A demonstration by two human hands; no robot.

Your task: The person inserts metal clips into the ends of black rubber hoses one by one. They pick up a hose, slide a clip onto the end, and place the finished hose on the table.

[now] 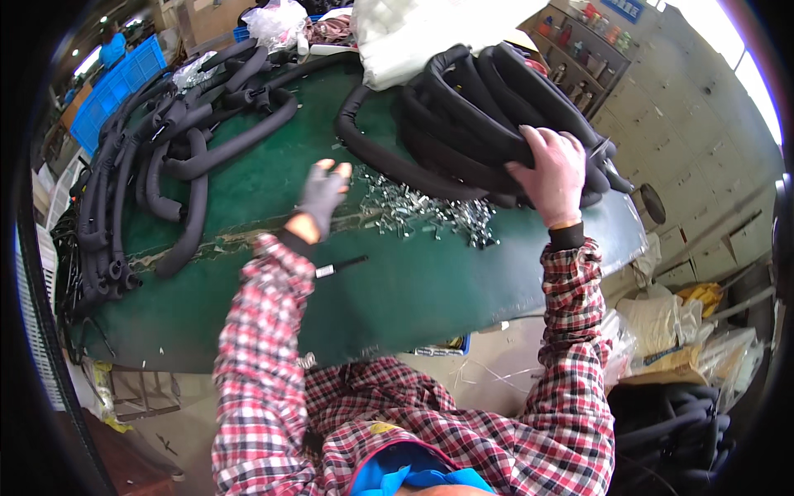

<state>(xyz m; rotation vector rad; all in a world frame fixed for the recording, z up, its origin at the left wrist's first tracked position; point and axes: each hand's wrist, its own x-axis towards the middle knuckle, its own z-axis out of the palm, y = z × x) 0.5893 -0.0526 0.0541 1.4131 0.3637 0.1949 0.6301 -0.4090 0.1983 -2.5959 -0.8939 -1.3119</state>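
My right hand [556, 175], in a pinkish glove, is on the right side of a coiled bundle of black foam tubes [463, 107], its fingers curled over one tube. My left hand [325, 194] wears a grey glove with bare fingertips. It hovers over the green table [405, 289], fingers apart and nothing visible in them. Between the hands, in front of the coil, lies a loose pile of small shiny metal clips [430, 211]. A thin black strip with a white label [329, 269] rests nearer to me, just below my left hand.
More black foam tubes [186, 165] lie tangled along the table's left side. A white sack [413, 41] stands behind the coil, beside clear plastic bags [275, 23]. A blue crate [116, 91] is at the far left. Black tubes [674, 430] sit on the floor at lower right.
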